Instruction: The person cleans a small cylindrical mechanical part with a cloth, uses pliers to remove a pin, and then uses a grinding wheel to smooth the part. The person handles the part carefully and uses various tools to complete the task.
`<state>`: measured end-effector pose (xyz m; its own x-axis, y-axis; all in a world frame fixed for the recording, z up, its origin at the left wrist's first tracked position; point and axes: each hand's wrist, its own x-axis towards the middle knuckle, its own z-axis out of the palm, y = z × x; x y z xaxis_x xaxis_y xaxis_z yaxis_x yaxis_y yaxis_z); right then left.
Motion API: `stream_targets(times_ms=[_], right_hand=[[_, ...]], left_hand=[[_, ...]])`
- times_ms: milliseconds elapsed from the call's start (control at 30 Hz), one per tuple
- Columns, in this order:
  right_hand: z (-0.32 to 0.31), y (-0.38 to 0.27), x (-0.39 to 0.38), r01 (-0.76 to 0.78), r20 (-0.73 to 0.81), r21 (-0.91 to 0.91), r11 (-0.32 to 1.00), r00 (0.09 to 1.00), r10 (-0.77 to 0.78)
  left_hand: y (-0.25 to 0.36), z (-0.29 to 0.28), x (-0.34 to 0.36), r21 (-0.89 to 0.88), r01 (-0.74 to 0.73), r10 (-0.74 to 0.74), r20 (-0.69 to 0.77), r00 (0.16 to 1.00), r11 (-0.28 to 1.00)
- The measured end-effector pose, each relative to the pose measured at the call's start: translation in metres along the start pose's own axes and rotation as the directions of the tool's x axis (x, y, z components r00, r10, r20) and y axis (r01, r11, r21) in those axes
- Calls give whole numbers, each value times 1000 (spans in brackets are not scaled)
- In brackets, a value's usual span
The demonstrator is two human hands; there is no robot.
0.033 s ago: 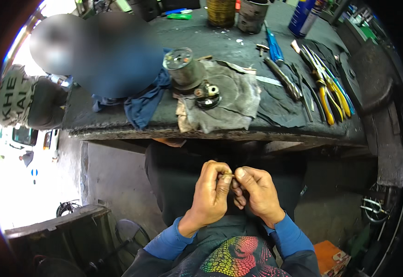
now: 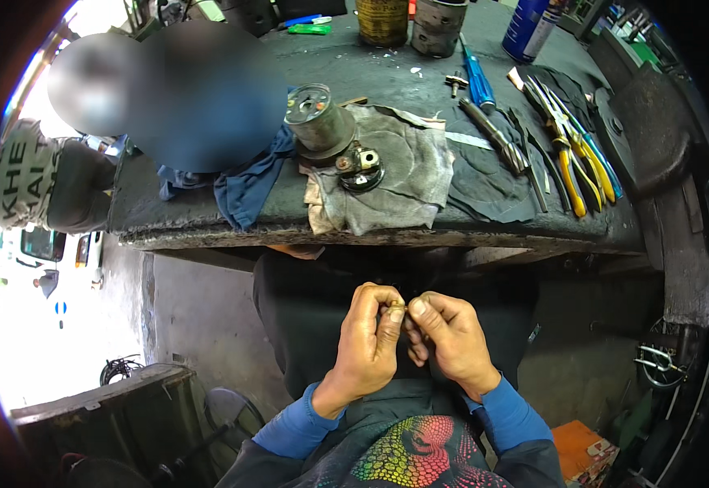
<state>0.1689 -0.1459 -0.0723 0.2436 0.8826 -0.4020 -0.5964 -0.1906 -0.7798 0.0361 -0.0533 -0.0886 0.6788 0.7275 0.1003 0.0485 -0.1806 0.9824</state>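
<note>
Above my lap, in front of the workbench edge, my left hand (image 2: 368, 337) and my right hand (image 2: 450, 337) meet fingertip to fingertip. Both are closed in a pinch around a tiny brownish, brass-coloured piece (image 2: 401, 307). Fingers cover most of it, so its kind cannot be made out. Beyond them on the bench, a grey rag (image 2: 411, 195) lies spread out. A round black part with metal fittings (image 2: 362, 169) sits on the rag, and a metal cylinder (image 2: 319, 122) stands beside it.
Pliers with yellow handles (image 2: 570, 167), a blue-handled screwdriver (image 2: 478, 77) and a metal rod-like tool (image 2: 497, 134) lie on the bench's right side. Tins (image 2: 438, 28) and a blue spray can (image 2: 532, 31) stand farther back. A blue cloth (image 2: 245, 187) hangs over the front edge (image 2: 387, 241).
The bench and its things sit slightly farther left in the picture. My hands stay pinched together on the small piece, with only slight finger movement.
</note>
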Motion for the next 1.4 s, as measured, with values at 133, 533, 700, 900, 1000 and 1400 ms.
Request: stream_targets(times_ms=[133, 533, 700, 900, 1000, 1400], right_hand=[[-2, 4, 3, 448, 99, -761, 470, 796, -598], [0, 5, 1, 475, 132, -815, 333, 711, -691], [2, -2, -1, 476, 177, -829, 294, 722, -669], [3, 2, 1, 482, 207, -837, 258, 717, -666], [4, 2, 0, 502, 222, -827, 255, 708, -671], [-3, -3, 2, 565, 330, -808, 166, 668, -667]], left_hand=[[-3, 3, 8, -25, 9, -8, 27, 1000, 1000], [-8, 2, 8, -681, 330, -250, 217, 944, 653], [-7, 3, 8, -666, 328, -236, 228, 945, 670], [-2, 5, 1, -450, 215, -172, 133, 976, 867], [1, 3, 0, -419, 196, -152, 137, 979, 887], [7, -1, 4, -350, 242, -197, 159, 967, 905]])
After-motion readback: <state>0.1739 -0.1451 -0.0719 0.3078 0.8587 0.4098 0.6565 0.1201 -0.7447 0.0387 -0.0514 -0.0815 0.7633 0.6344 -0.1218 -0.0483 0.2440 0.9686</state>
